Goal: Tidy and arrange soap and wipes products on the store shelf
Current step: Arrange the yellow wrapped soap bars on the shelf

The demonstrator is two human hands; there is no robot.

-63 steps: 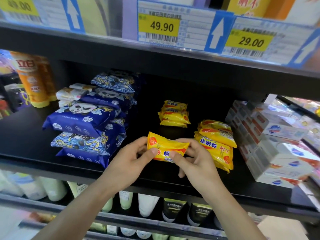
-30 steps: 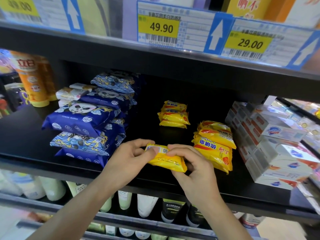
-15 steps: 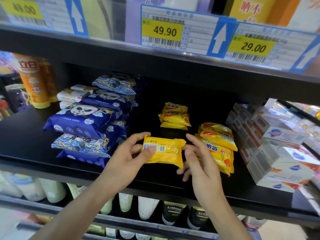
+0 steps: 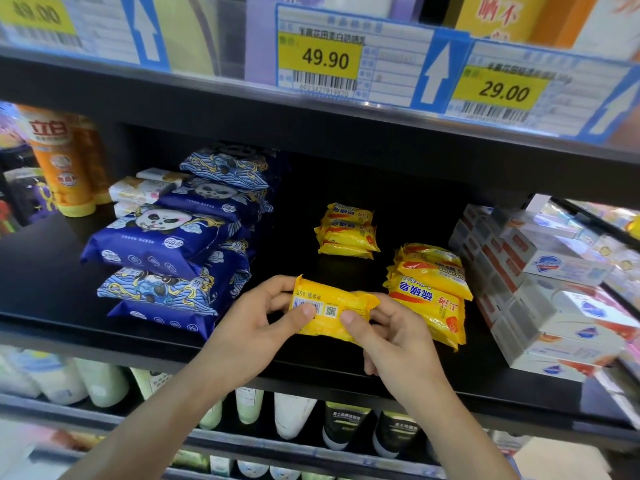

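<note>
Soap bar [image 4: 330, 315], yellow wrapper, barcode side up, held over shelf [image 4: 346, 370] front edge. Left hand [image 4: 258, 323] pinches left end, right hand [image 4: 393, 336] pinches right end. Soap stack [image 4: 431, 292] just right; wipes packs [image 4: 166, 261] left; white boxes [image 4: 554, 306] at right end.

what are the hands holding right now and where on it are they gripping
Both hands hold one yellow soap packet, barcode side up. The left hand pinches its left end, and the right hand pinches its right end.
</note>
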